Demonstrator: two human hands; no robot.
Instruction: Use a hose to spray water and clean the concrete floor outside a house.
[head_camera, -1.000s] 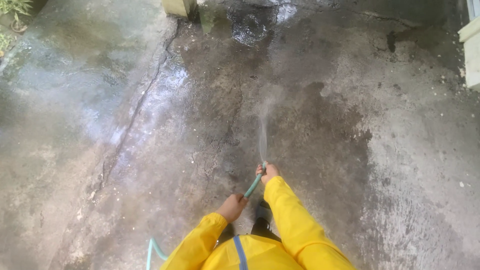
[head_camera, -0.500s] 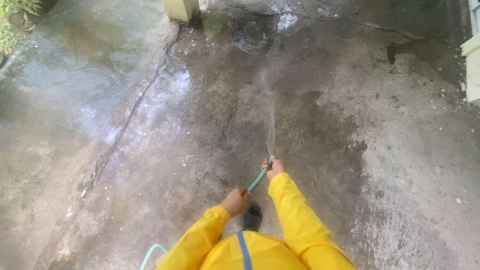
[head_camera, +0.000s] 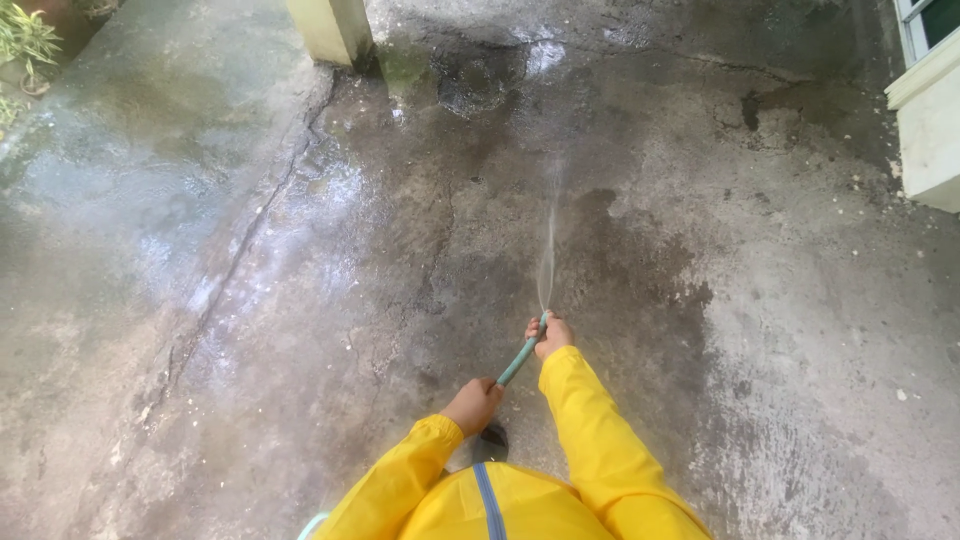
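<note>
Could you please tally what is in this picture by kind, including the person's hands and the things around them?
Hands: 2, left hand and right hand
Green hose: 1
Water jet: 1
Pillar base: 1
Potted plants: 1 clump
Total: 6

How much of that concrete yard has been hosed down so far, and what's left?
Done: the left and middle of the concrete floor look dark and glistening wet. In hand: the right hand grips the end of the green hose, the left hand holds it lower, and the water jet sprays forward. Left: the paler, dry-looking patch on the right.
</note>
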